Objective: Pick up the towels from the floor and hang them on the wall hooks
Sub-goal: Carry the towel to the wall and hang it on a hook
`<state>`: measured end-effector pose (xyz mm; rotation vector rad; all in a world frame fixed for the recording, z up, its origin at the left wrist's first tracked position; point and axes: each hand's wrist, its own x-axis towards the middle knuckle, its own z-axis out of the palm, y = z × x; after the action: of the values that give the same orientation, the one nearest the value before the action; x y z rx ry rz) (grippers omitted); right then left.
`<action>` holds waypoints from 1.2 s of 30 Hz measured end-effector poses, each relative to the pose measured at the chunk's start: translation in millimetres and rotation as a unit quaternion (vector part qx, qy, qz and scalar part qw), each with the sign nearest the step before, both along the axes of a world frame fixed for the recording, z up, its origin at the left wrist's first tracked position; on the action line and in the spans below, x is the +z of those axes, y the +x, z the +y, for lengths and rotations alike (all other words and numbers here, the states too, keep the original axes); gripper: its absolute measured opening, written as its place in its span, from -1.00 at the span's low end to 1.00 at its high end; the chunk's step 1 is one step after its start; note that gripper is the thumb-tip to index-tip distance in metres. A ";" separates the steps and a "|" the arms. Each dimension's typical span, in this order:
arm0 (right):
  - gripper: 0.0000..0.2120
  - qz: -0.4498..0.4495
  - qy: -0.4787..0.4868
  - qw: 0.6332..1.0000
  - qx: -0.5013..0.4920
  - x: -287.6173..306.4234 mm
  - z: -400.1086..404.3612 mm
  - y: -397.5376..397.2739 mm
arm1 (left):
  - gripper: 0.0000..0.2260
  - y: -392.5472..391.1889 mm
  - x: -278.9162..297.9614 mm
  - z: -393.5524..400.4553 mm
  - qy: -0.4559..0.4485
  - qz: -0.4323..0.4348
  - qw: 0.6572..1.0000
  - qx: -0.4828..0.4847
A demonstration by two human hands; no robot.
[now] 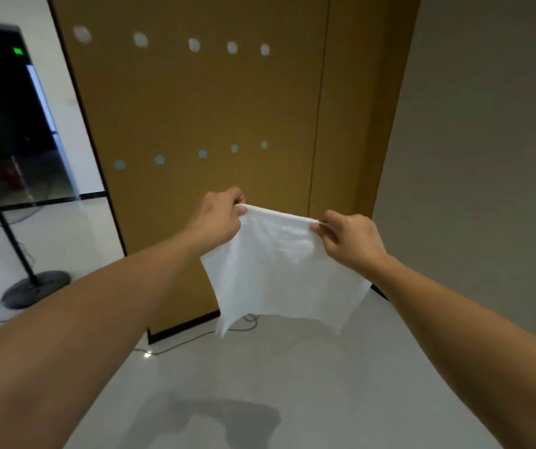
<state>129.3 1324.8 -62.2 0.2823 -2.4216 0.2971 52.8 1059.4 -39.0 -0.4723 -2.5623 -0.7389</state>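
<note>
A black stand (pixel 17 254) with round base, cable (pixel 195 338) nearby.

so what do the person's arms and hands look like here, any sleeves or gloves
Both arms are bare from the frame's edge to the wrist: no sleeve shows on either forearm. The left hand and right hand wear no gloves, and no watch, bracelet or ring is visible. No cables or markings show on them.
</note>
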 end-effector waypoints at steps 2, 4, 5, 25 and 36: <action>-0.76 -0.008 0.003 0.999 0.036 0.4 -22.2 -42.2 | -0.90 -22.2 -2.4 -25.8 -0.022 0.033 0.998 0.053; -0.73 -0.006 0.009 0.998 0.062 0.8 -44.2 -83.5 | -0.91 -44.4 -4.2 -50.7 -0.048 0.061 0.993 0.090; -0.72 0.000 0.007 0.997 0.077 1.9 -54.7 -102.3 | -0.91 -56.2 -4.1 -62.9 -0.057 0.070 0.991 0.103; -0.64 0.212 0.174 0.926 0.260 137.4 -269.3 -479.9 | -0.57 -337.0 127.4 -293.6 -0.385 0.305 0.863 0.118; -0.73 0.357 0.165 0.861 0.322 213.1 -376.6 -702.6 | -0.51 -497.0 211.1 -375.3 -0.510 0.308 0.743 0.306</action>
<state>-573.3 948.2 150.9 1.1483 -1.5600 0.0343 -444.2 684.1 172.1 -0.0876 -2.0087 0.9717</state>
